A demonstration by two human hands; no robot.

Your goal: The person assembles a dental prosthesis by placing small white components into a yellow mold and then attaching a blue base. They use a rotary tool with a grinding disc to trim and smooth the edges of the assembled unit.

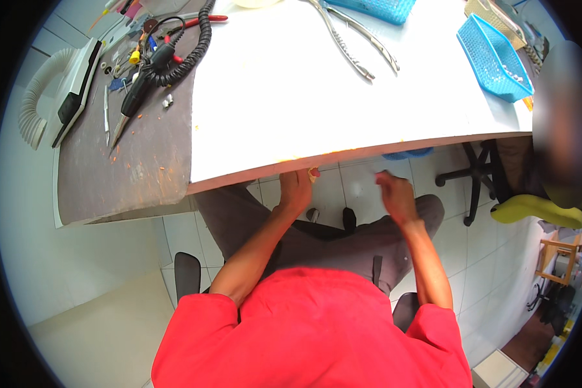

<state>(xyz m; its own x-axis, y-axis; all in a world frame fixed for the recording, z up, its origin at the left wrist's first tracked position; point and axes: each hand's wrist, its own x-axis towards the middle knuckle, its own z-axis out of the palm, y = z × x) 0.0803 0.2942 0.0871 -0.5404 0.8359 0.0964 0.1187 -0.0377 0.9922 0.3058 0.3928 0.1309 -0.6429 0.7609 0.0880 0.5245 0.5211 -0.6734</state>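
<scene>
My left hand [295, 191] is just below the front edge of the workbench, closed around a small yellowish-and-pink piece [313, 174]. The piece pokes out at the fingertips; its exact kind is too small to tell. Further right, over my right thigh, my right hand [397, 197] is raised with its fingers curled together. Its fingertips are slightly blurred, and whatever they may hold cannot be made out. A gap separates the two hands.
White sheeting [284, 110] covers much of the bench. On it lie metal pliers [362, 48] and a blue basket [494, 58]. A black corded handpiece [136, 94] rests among small tools at left, near a white hose [35, 97]. Another person [565, 123] sits at right.
</scene>
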